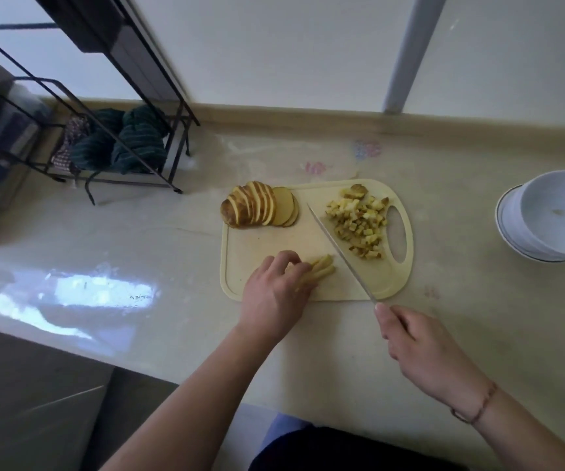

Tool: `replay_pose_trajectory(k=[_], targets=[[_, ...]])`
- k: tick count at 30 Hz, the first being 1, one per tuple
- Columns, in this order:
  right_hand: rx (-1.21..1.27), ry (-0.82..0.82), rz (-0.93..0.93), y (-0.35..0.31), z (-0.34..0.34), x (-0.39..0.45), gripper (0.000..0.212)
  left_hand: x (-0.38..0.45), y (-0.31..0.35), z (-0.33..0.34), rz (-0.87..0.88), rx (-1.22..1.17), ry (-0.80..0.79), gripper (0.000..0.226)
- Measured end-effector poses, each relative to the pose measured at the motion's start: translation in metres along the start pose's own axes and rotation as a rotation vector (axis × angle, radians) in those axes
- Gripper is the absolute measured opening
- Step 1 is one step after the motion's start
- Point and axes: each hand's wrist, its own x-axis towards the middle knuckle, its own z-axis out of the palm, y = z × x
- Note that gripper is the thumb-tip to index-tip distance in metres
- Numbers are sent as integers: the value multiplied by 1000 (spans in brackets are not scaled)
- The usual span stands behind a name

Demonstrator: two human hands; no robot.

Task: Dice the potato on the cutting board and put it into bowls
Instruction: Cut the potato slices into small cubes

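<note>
On the cream cutting board [250, 246], our left hand [274, 294] curls its fingers over a small bundle of potato sticks [320, 270] while our right hand [424, 348] is wrapped around the handle of a knife [339, 253], its blade angled across the board. A pile of diced potato [359, 226] waits at the board's handle end and a fan of potato slices [260, 209] is uncut, so roughly half remains. Stacked white bowls [556, 215], well apart on the surface [478, 300], are cut off at the edge, holding what may be a few scraps.

Left hand [276, 294] pinches potato sticks [320, 270]; right hand [420, 348] holds knife [339, 251].
</note>
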Motion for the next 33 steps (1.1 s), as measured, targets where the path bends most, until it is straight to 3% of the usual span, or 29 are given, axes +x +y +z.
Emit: replay_pose_trajectory(k=[7,11,16,20,26,29,33], targets=[[42,-95,-48,16,-20,2,66,10,19,1,-57,89,-30,31],[93,-154,-50,22,-29,7,61,19,23,-2,-123,92,-109,20],[143,-207,-15,26,-34,12,59,22,20,-6,-134,98,-170,27],[175,-240,-2,25,-34,12,60,27,17,-7,-153,77,-219,19],[58,-171,-68,15,-28,7,61,12,12,7,-68,218,-180,60],[28,-156,-62,9,-24,5,58,6,7,19,-70,187,-139,50],[6,-153,-57,6,-26,7,61,7,25,37,-261,110,-56,37]])
